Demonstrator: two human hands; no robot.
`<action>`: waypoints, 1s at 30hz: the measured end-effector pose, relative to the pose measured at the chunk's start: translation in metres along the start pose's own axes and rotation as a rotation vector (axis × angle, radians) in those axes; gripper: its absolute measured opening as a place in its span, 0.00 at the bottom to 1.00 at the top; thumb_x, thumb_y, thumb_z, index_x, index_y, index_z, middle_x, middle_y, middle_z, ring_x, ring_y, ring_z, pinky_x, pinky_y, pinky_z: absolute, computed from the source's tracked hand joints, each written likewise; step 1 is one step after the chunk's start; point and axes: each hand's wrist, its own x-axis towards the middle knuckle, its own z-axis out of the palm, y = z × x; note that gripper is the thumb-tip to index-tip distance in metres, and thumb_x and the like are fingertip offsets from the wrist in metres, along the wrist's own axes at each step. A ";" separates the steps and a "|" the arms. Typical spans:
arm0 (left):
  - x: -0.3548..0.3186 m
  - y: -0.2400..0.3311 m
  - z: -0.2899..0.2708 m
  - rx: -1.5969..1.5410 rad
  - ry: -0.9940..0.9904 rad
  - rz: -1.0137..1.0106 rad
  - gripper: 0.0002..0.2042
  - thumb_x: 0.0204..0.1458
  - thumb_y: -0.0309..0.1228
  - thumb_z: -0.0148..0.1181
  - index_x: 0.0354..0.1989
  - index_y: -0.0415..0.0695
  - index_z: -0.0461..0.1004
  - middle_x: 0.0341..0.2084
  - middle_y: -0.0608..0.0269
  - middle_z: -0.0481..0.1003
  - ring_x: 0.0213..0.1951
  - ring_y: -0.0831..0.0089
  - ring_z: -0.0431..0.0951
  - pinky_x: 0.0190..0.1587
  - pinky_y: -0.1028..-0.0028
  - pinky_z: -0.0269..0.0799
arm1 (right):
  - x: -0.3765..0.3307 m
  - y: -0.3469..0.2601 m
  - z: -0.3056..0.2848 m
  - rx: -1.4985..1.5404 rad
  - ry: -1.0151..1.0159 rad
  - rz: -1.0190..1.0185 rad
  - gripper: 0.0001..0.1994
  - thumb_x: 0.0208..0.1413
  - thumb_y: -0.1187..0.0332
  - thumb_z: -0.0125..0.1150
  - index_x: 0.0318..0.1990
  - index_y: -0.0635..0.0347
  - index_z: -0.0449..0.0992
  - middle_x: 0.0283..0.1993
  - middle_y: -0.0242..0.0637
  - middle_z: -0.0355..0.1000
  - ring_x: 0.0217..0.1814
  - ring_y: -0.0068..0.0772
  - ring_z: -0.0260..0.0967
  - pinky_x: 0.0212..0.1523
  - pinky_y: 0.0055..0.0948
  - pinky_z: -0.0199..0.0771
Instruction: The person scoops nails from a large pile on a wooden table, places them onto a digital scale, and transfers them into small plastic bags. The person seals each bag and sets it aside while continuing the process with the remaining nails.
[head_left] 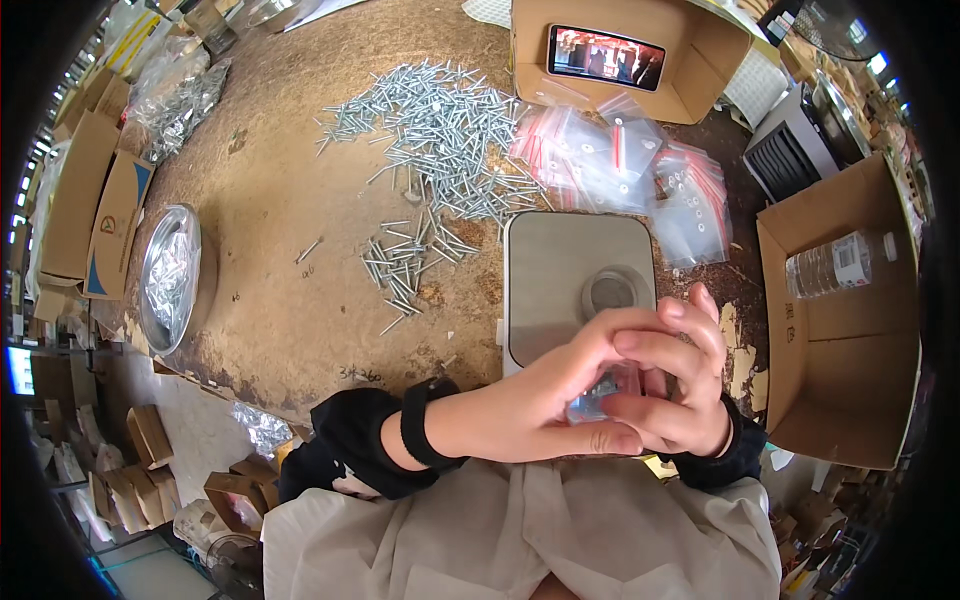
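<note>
My left hand (pixel 585 365), with a black band on its wrist, and my right hand (pixel 680 385) come together over the near edge of the table. Between them is a small clear plastic bag (pixel 590 397), bluish and partly hidden by my fingers; its contents are hard to make out. Fingers of both hands are curled around it. Just beyond them lies a square metal plate (pixel 540 270), with a small round metal cup (pixel 612 290) on it. A large pile of silver screws (pixel 440 130) spreads farther off, with a smaller heap (pixel 405 262) nearer me.
Red-edged zip bags (pixel 590 165) lie beyond the plate. A phone (pixel 606 57) leans in a cardboard box (pixel 700 60) at the back. Right of me, an open box (pixel 850 370) holds a plastic bottle (pixel 835 265). A metal bowl (pixel 205 280) stands at left.
</note>
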 end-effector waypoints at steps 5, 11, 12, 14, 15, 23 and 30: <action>0.002 0.005 -0.001 0.311 0.142 0.083 0.29 0.51 0.25 0.68 0.60 0.42 0.60 0.49 0.59 0.69 0.44 0.72 0.72 0.46 0.71 0.69 | -0.001 0.003 -0.014 0.004 0.008 -0.019 0.07 0.44 0.62 0.69 0.25 0.48 0.75 0.45 0.31 0.77 0.54 0.41 0.71 0.70 0.59 0.47; 0.001 0.010 -0.011 0.621 0.209 0.208 0.07 0.49 0.26 0.69 0.31 0.42 0.75 0.26 0.63 0.75 0.27 0.72 0.75 0.26 0.74 0.66 | -0.002 0.005 -0.021 0.078 -0.034 0.003 0.07 0.48 0.64 0.68 0.31 0.53 0.76 0.37 0.31 0.77 0.39 0.33 0.76 0.66 0.56 0.57; 0.000 0.008 -0.010 0.682 0.201 0.238 0.07 0.49 0.26 0.68 0.31 0.42 0.74 0.26 0.63 0.74 0.26 0.70 0.75 0.26 0.73 0.66 | -0.001 0.006 -0.021 0.088 -0.043 0.002 0.08 0.48 0.64 0.68 0.31 0.53 0.76 0.36 0.31 0.77 0.38 0.33 0.76 0.64 0.55 0.60; 0.000 0.008 -0.009 0.791 0.168 0.294 0.06 0.48 0.26 0.67 0.31 0.42 0.74 0.26 0.63 0.73 0.25 0.68 0.74 0.24 0.72 0.66 | 0.001 0.008 -0.021 0.108 -0.061 0.001 0.08 0.48 0.64 0.68 0.31 0.54 0.76 0.35 0.32 0.76 0.35 0.32 0.76 0.60 0.53 0.66; 0.001 0.009 -0.008 0.839 0.141 0.319 0.06 0.48 0.25 0.66 0.31 0.43 0.73 0.26 0.63 0.73 0.24 0.67 0.74 0.24 0.71 0.66 | 0.000 0.009 -0.019 0.161 -0.029 0.046 0.08 0.48 0.64 0.68 0.31 0.54 0.76 0.35 0.33 0.76 0.35 0.33 0.76 0.58 0.52 0.68; 0.000 0.007 -0.011 0.909 0.086 0.391 0.04 0.47 0.26 0.62 0.30 0.44 0.73 0.25 0.65 0.71 0.22 0.66 0.72 0.23 0.69 0.66 | 0.006 0.010 -0.005 0.457 -0.030 0.169 0.07 0.47 0.68 0.69 0.31 0.57 0.76 0.32 0.36 0.75 0.31 0.36 0.74 0.47 0.43 0.77; -0.002 0.006 -0.008 0.842 0.071 0.356 0.03 0.46 0.24 0.61 0.29 0.44 0.73 0.22 0.65 0.70 0.21 0.66 0.71 0.22 0.69 0.65 | 0.003 0.007 -0.002 0.588 -0.037 0.167 0.05 0.47 0.71 0.66 0.30 0.58 0.76 0.30 0.35 0.74 0.29 0.34 0.73 0.47 0.42 0.77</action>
